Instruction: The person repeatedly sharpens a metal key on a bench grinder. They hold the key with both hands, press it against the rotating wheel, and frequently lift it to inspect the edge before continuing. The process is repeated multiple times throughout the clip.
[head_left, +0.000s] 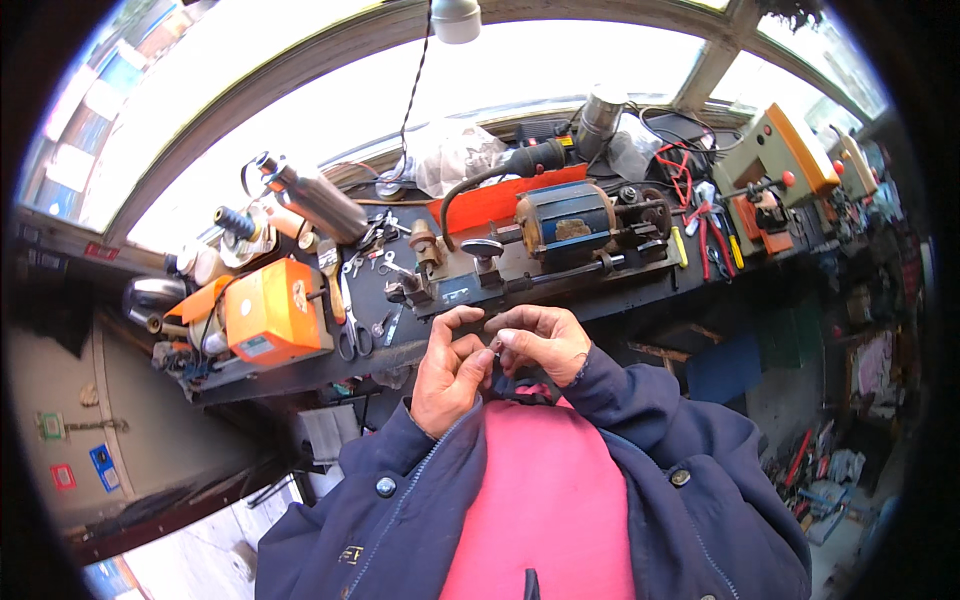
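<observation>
In front of my chest, at the near edge of the workbench (440, 300), my left hand (450, 378) and my right hand (543, 345) come together. Thumb and fingers of both are pinched around one small object (497, 346), greyish and too small to name. Just beyond them on the bench stands a machine with a blue motor (568, 222), metal rods and a round knob (482, 250). Scissors (354, 338) and several keys lie to the left of my hands.
An orange machine (272, 312) stands on the bench's left, a steel bottle (318, 200) behind it. A beige and orange machine (785, 165) stands at the right, near red-handled pliers (714, 245) and a yellow screwdriver (680, 247). A cable with a white lamp holder (456, 20) hangs above.
</observation>
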